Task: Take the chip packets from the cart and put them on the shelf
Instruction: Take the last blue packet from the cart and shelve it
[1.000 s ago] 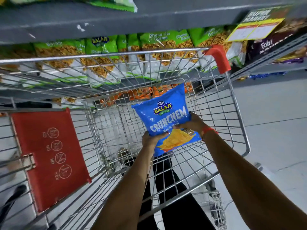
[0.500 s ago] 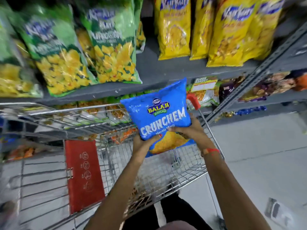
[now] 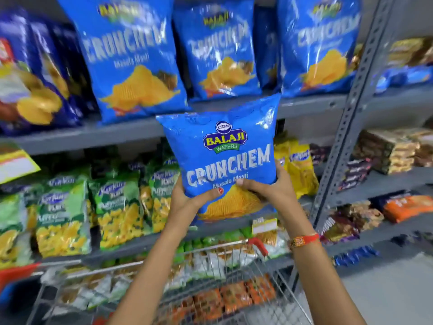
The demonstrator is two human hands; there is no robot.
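Note:
I hold a blue Crunchem chip packet upright in front of the shelving. My left hand grips its lower left corner and my right hand grips its lower right side. The packet's top reaches the edge of the grey shelf, where three matching blue Crunchem packets stand in a row. The wire cart is below my arms at the bottom of the view.
Green and yellow snack bags fill the shelf below. A grey perforated upright splits off the right bay, which holds brown and orange packets. Dark blue bags stand at the far left of the top shelf.
Both hands have lifted the blue packet out of the cart and up to the shelf of matching packets. The view has tilted up from the cart to the upper shelves.

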